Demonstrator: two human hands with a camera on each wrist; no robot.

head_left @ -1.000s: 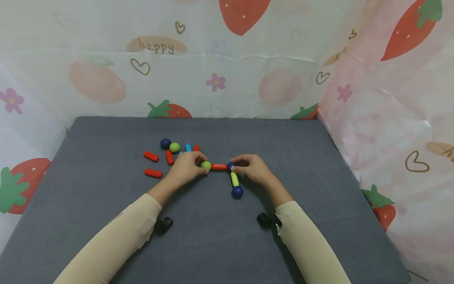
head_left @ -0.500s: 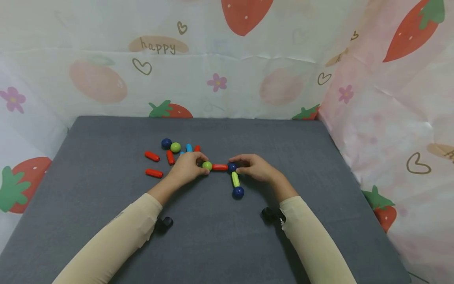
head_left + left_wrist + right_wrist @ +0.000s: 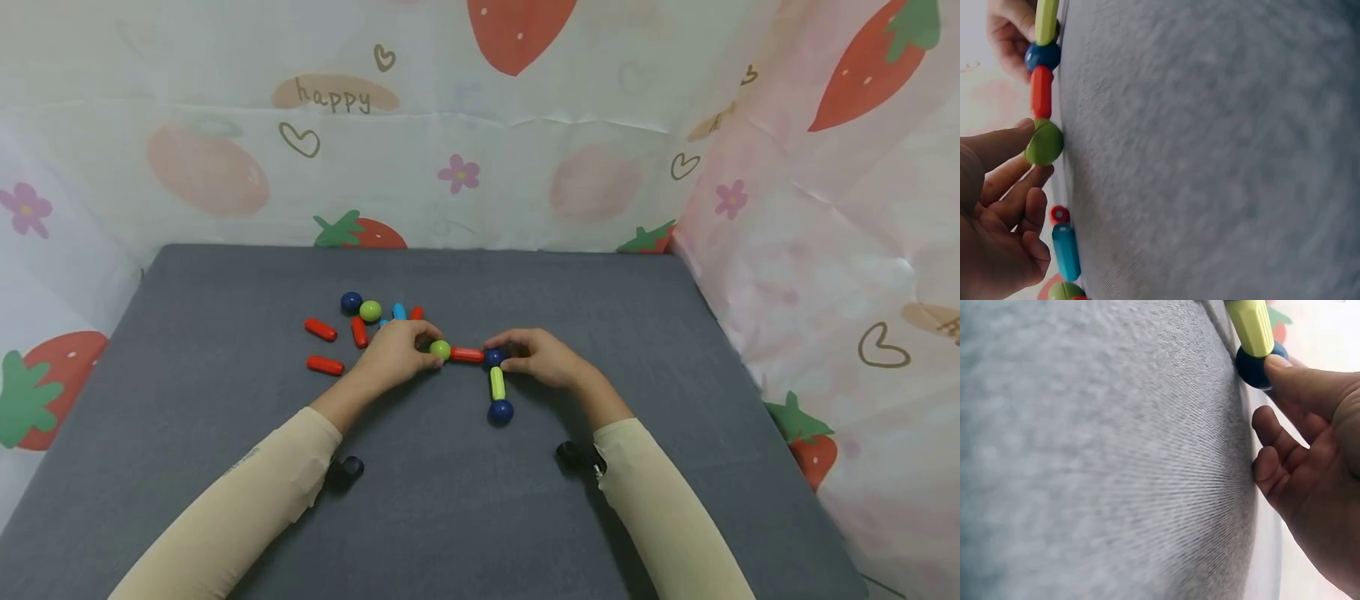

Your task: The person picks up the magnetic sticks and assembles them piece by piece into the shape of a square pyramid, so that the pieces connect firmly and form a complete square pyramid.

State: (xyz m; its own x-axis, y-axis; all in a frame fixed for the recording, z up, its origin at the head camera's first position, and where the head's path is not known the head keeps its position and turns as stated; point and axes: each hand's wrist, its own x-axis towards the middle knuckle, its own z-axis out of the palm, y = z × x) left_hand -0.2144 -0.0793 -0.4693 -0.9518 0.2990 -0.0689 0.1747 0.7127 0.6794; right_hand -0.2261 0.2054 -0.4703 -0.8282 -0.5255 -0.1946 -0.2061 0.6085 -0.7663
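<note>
The left hand pinches (image 3: 396,350) a green ball (image 3: 440,350) and the right hand (image 3: 546,357) pinches a blue ball (image 3: 494,357); the right hand sits slightly farther right than a second ago, while the left has barely moved. Grey cloth covers the bench (image 3: 450,517), whose left and right edges lie well apart from the hands, with broad room on the near side and less toward the far edge. Mid-bench, a chain (image 3: 467,355) spans the hands: a red rod (image 3: 1041,92) joins the two pinched balls, and a lime rod (image 3: 497,383), slanted more rightward earlier, runs almost straight nearward to an end ball (image 3: 501,412). Left and far of it lie four loose red rods (image 3: 326,365), a light blue rod (image 3: 400,312) beyond the left hand, then a dark ball (image 3: 350,302) just beside a loose green ball (image 3: 371,311).
</note>
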